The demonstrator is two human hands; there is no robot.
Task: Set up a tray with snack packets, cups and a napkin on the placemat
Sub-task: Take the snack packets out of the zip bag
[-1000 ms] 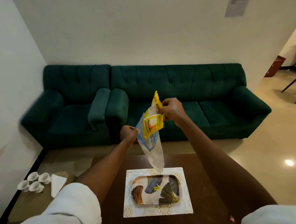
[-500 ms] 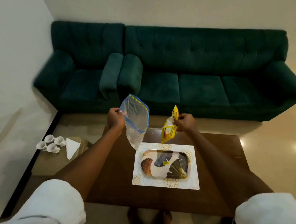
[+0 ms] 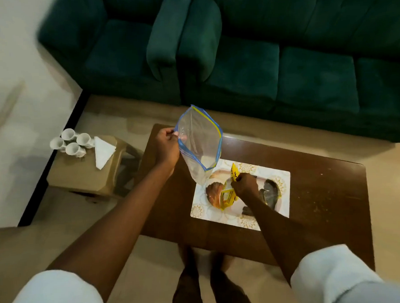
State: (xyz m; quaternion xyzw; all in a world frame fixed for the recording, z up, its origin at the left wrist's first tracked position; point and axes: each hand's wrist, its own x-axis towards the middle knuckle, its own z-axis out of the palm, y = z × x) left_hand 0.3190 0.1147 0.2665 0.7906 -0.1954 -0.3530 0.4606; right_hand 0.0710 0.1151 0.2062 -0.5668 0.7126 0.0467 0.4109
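We are pinching a yellow snack packet [image 3: 229, 197], likely light and crinkly, by its top edge in our right hand [image 3: 244, 185] over the tray [image 3: 273, 191] on the placemat [image 3: 281, 175], while our left hand [image 3: 167, 146] is gripping a limp clear zip bag [image 3: 199, 137] by its rim.

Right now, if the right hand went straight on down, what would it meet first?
Likely the patterned tray beneath the right hand, on the placemat; the snack packet it grips would touch first. Height above the tray is unclear.

Left hand [image 3: 165, 146] pinches open zip bag [image 3: 199, 143] rim, right hand [image 3: 244, 183] holds yellow snack packet [image 3: 229, 195] over tray [image 3: 269, 190] on placemat [image 3: 281, 177].
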